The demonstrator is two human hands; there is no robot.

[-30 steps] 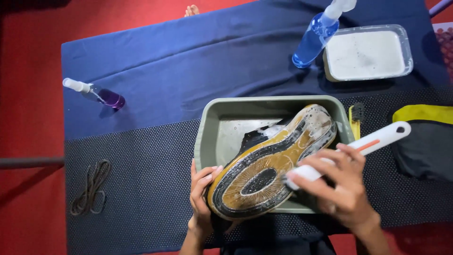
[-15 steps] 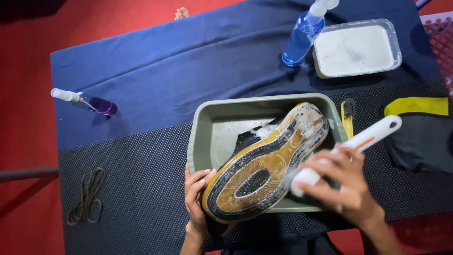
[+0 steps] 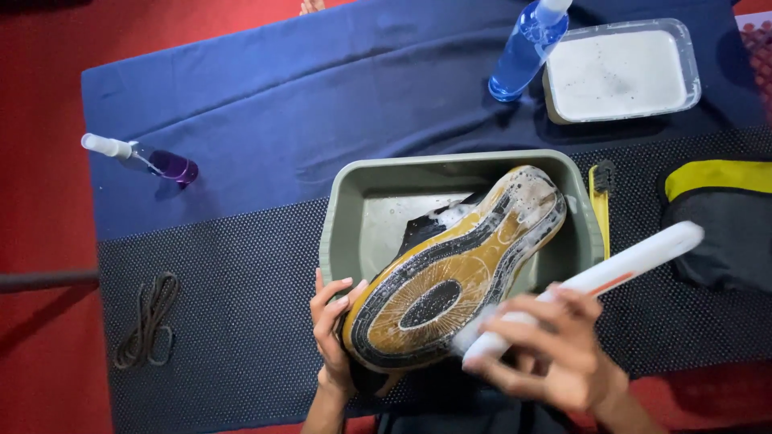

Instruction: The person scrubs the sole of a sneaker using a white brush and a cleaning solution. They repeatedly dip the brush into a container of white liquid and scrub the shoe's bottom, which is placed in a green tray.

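The left hand (image 3: 334,325) grips one soapy shoe (image 3: 454,269) over a grey tub (image 3: 346,217), the right hand (image 3: 555,354) clasps a white brush (image 3: 595,277), and two spray bottles, one blue (image 3: 523,48), one purple (image 3: 149,159), lie behind.

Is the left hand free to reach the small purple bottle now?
Probably not: the left hand grips the heel of the shoe over the basin; the purple bottle lies far off.

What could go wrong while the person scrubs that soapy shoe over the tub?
The shoe is wet and sudsy, and only the left hand steadies it at the heel, so it might slip down into the grey tub.

The right hand works the white brush close to the tub's near edge, so foam could splash onto the dotted mat.

The blue spray bottle stands close behind and could be knocked over.
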